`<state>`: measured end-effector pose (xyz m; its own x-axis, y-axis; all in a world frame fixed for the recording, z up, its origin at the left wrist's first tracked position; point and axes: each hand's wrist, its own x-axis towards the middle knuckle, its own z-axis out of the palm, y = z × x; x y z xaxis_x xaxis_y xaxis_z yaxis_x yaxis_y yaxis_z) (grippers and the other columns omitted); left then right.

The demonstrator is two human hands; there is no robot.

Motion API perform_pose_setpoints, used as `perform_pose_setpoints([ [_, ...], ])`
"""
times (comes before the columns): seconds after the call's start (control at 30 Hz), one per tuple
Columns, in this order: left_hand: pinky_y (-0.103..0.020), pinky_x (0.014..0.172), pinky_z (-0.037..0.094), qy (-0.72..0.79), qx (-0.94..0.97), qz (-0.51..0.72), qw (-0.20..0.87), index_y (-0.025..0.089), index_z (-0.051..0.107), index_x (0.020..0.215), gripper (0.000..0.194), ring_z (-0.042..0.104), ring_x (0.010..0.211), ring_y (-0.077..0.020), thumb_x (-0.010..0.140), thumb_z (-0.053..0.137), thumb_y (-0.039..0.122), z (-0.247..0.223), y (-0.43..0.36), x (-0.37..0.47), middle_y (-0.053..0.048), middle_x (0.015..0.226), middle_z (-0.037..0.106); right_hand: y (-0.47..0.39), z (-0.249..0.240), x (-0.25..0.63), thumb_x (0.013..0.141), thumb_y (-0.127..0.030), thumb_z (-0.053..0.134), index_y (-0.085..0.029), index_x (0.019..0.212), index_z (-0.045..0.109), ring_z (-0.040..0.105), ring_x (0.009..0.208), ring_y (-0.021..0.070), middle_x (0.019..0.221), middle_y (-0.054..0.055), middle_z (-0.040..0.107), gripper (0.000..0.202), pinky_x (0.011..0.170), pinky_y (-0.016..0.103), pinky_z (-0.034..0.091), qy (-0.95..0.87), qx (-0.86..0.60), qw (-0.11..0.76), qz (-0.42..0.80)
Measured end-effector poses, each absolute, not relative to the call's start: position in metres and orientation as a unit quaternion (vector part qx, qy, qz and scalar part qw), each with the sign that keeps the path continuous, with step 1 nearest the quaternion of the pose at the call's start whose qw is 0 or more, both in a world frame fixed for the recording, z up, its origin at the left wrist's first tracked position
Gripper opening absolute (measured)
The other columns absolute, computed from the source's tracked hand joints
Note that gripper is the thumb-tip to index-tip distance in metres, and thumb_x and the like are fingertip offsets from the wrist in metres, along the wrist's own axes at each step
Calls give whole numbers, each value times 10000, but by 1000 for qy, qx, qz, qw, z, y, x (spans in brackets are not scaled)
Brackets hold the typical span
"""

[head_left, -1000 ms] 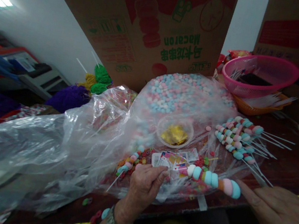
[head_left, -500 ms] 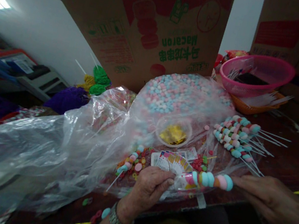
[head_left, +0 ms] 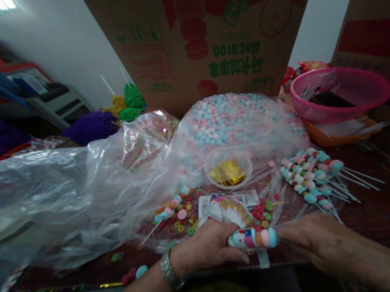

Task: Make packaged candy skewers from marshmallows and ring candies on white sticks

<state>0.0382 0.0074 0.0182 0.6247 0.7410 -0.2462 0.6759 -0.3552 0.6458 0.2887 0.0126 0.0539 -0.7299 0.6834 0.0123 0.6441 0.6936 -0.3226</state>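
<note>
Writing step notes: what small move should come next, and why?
Probably the right hand easing the candy skewer slightly deeper into the printed sleeve while the left hand steadies it: the print covers one end, but the marshmallows nearest the right hand look uncovered.

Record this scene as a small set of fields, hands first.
left hand: grips the printed wrapper; watch on wrist
right hand: holds the candy skewer at its stick end
skewer state: partly inside the wrapper, end near right hand uncovered
skewer pile: beyond right hand, sticks pointing right
single skewer: left of the hands, beside loose candy rings
fanned wrappers: just beyond left hand
round tub: gold strips
clear bag: pink, blue, white marshmallows
pink basket: above orange basket
</note>
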Motion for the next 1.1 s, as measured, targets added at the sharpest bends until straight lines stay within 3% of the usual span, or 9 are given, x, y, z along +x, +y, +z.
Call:
perform_pose_setpoints([
  [0.1,-185,534,322,438,804,50,399,156,622,840,408,490,628,-119,732,597,548,14,8,41,26,686,571,24,54,281,842,-176,478,-202,704,612,538,543,118,612,-26,599,194,498,206,316,-928,-332,-8,170],
  [0.2,-182,546,328,444,782,70,432,152,608,837,385,481,646,-116,739,601,525,10,9,37,32,698,551,33,58,287,892,-220,414,-188,764,622,547,646,150,691,15,604,246,572,242,345,-930,-330,49,151],
  [0.33,-176,562,338,437,764,84,468,149,603,855,362,474,656,-110,744,612,493,9,10,34,35,718,549,31,56,288,929,-259,357,-173,799,631,534,700,151,721,38,600,315,650,254,372,-920,-307,113,217],
  [0.57,-189,614,365,409,773,121,469,157,630,898,283,514,677,-118,826,537,415,10,8,55,24,731,594,22,37,242,880,-230,425,-160,693,596,523,671,153,697,33,595,263,629,262,351,-901,-346,51,257],
  [0.6,-195,633,376,408,772,130,470,170,616,982,316,527,711,-130,801,571,425,11,9,51,18,785,612,24,37,241,879,-234,422,-162,684,592,521,669,154,693,32,593,269,629,264,349,-898,-351,50,260],
  [0.67,-209,680,394,417,767,143,467,198,520,1174,572,540,793,-155,694,679,465,16,11,36,1,928,623,28,41,247,894,-255,396,-165,696,589,518,675,154,696,30,588,290,630,262,350,-889,-357,63,279],
  [0.73,-223,714,398,437,766,125,455,205,471,1230,743,540,844,-177,597,746,481,22,12,18,-17,1007,611,34,46,258,915,-297,359,-167,707,579,511,668,151,692,27,573,330,622,256,355,-879,-352,84,310],
  [0.9,-202,610,370,440,772,54,455,164,598,955,383,523,719,-147,735,623,476,30,7,3,2,814,603,36,55,268,928,-352,323,-171,653,515,478,618,139,652,14,526,381,579,250,343,-879,-335,70,332],
  [1.1,-210,594,358,457,776,101,422,157,584,922,382,503,681,-142,778,556,510,25,1,27,-1,769,593,27,50,239,891,-251,357,-169,677,547,511,662,158,687,31,573,298,620,274,355,-883,-364,62,290],
])
